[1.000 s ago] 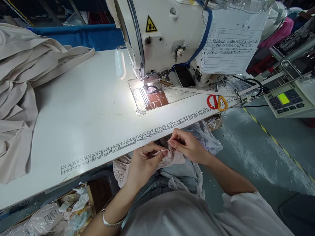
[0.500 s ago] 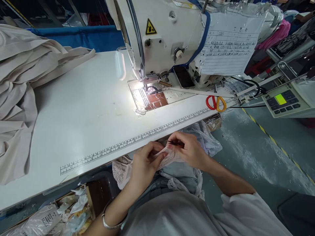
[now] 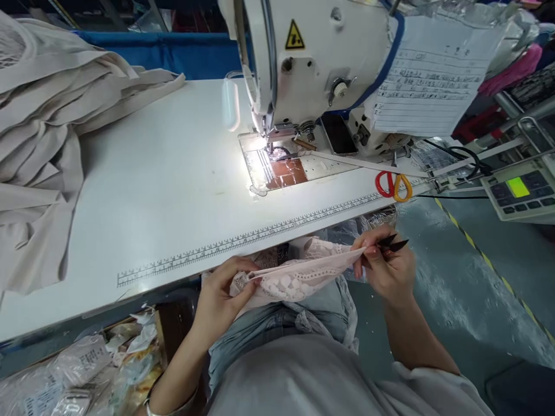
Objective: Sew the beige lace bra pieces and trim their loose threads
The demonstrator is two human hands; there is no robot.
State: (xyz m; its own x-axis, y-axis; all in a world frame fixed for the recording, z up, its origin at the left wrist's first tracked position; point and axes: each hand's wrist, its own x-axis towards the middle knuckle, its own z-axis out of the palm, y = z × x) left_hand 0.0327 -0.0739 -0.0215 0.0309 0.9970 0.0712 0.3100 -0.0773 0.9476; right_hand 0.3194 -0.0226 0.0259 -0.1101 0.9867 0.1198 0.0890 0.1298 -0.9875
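Observation:
A pale pink lace garment piece is stretched between my two hands, above my lap and just off the table's front edge. My left hand pinches its left end between thumb and fingers. At the other end, my right hand grips the edge of the lace. Two pointed black blades, which look like thread snips, stick out of that same hand; their handle is hidden in the palm. A white lace trim hangs over my lap.
Behind the hands stands a sewing machine on a white table with a printed ruler. Scissors with red and yellow handles lie at its right edge, near a phone. Beige fabric is heaped left; below is a scrap box.
My hands, close together before, have moved apart, drawing the lace out straight. My right hand went right and the black blades now show clearly. The camera view has shifted slightly.

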